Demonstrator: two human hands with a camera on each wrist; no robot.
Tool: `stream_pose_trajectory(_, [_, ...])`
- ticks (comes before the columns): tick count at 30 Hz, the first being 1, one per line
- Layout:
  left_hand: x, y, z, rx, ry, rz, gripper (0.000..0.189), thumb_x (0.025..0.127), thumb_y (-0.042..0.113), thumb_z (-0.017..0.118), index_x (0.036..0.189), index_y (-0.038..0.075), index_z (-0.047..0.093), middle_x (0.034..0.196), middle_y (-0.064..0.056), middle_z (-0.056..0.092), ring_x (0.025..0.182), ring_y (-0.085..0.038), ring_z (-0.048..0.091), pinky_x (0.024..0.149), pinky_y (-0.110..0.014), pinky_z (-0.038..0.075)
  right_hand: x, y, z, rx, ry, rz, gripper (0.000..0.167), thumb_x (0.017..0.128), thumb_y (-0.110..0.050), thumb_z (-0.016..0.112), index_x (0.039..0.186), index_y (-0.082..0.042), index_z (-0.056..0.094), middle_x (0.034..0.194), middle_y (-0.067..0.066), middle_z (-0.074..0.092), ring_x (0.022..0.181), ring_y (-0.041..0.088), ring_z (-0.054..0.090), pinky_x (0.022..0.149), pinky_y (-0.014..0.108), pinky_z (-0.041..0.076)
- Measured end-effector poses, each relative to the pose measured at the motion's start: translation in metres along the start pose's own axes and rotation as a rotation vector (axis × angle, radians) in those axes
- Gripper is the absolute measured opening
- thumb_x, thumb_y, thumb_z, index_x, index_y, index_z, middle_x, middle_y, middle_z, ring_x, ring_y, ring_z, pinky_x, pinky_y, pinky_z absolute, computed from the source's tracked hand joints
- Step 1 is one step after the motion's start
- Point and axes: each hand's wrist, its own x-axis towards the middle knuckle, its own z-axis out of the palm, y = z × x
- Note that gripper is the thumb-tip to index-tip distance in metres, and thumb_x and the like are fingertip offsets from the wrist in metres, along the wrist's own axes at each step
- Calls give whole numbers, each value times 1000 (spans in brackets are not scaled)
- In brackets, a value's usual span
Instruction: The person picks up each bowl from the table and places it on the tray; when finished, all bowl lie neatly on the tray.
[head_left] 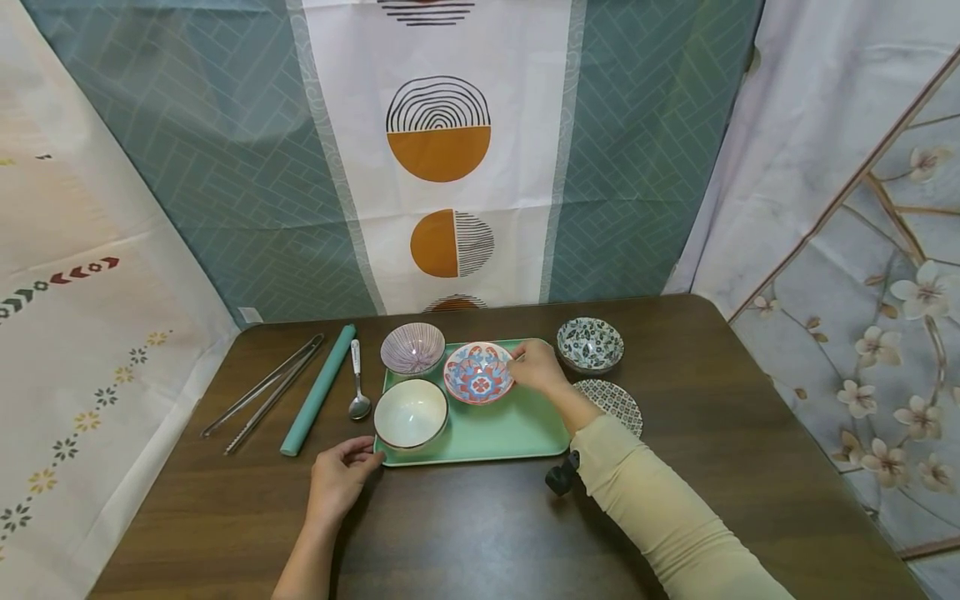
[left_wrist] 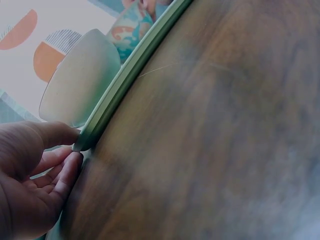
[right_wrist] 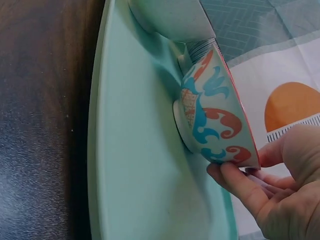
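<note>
My right hand [head_left: 538, 365] pinches the right rim of a red and blue patterned bowl [head_left: 478, 373], thumb inside and fingers under its outer wall. That bowl is over the middle of a mint green tray [head_left: 495, 435]; its foot shows close to the tray floor in the right wrist view. With thumb above and fingers below, my left hand [left_wrist: 37, 170] pinches the tray's front left corner. Just beside that hand a cream bowl [head_left: 410, 414] stands on the tray's left part. Behind it, a purple striped bowl [head_left: 412, 348] sits at the tray's back left corner.
A dark floral bowl [head_left: 590, 344] and a patterned plate [head_left: 611, 404] lie right of the tray, the plate partly behind my right forearm. To the left are a spoon [head_left: 358, 387], a teal roll [head_left: 318, 392] and metal tongs [head_left: 264, 392]. Curtains hang behind the wooden table [head_left: 465, 533].
</note>
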Motion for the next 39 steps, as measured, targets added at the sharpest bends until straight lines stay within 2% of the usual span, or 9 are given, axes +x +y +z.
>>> stream_pose_trajectory(5, [1, 0, 0, -5, 0, 1, 26, 87, 5, 78, 110, -6, 73, 87, -10, 73, 77, -10, 65, 64, -16, 51, 0, 1, 0, 8, -49, -1, 25, 97, -10, 61, 116, 6, 68, 75, 11, 70, 64, 18, 66, 58, 28, 52])
stream_pose_trajectory(9, [1, 0, 0, -7, -4, -2, 27, 87, 5, 78, 111, -6, 73, 87, -10, 73, 77, -10, 65, 64, -16, 52, -2, 2, -4, -57, -59, -26, 29, 99, -19, 65, 117, 4, 69, 74, 6, 72, 66, 16, 69, 64, 30, 54])
stream_pose_trajectory(12, [1, -1, 0, -5, -6, -7, 27, 87, 5, 78, 111, -6, 73, 88, -10, 73, 78, -10, 65, 64, -17, 52, -5, 2, -12, -116, -52, -52, 33, 100, -24, 65, 119, 3, 70, 73, 4, 73, 67, 16, 70, 68, 34, 56])
stream_pose_trajectory(16, [1, -1, 0, -1, -8, -12, 27, 87, 6, 78, 111, -6, 73, 88, -10, 73, 78, -11, 65, 64, -17, 52, -8, 2, -27, -122, -47, -69, 39, 101, -28, 62, 125, 3, 66, 79, 7, 74, 70, 20, 69, 69, 38, 56])
stream_pose_trajectory(20, [1, -1, 0, -2, -12, -11, 27, 88, 6, 78, 112, -6, 73, 88, -10, 73, 79, -11, 65, 63, -17, 52, -8, 4, -43, -136, 6, -109, 39, 102, -30, 62, 124, 2, 67, 93, 12, 72, 79, 24, 67, 71, 41, 54])
stream_pose_trajectory(25, [1, -1, 1, -4, -14, -8, 27, 88, 6, 78, 112, -5, 73, 88, -10, 73, 79, -12, 66, 63, -18, 52, -9, 9, -63, -141, 61, -147, 38, 103, -29, 61, 123, 2, 68, 110, 18, 69, 95, 32, 66, 82, 47, 54])
stream_pose_trajectory(32, [1, -2, 0, -7, -12, -6, 27, 87, 6, 78, 112, -5, 73, 88, -10, 73, 78, -11, 66, 64, -17, 52, -7, 24, -92, -168, 125, -145, 38, 102, -29, 60, 123, 2, 67, 115, 21, 69, 113, 42, 58, 97, 56, 48])
stream_pose_trajectory(35, [1, -2, -1, -6, -12, -5, 28, 87, 6, 79, 111, -6, 73, 88, -10, 73, 79, -11, 66, 64, -17, 52, -6, 33, -104, -164, 162, -153, 37, 102, -27, 61, 123, 3, 67, 115, 23, 69, 114, 43, 57, 96, 57, 47])
stream_pose_trajectory(39, [2, -2, -1, -4, -15, -5, 28, 87, 6, 78, 112, -6, 73, 89, -10, 73, 79, -11, 66, 65, -16, 52, -6, 46, -117, -167, 215, -172, 35, 102, -24, 61, 121, 4, 68, 112, 24, 70, 105, 40, 63, 91, 55, 50])
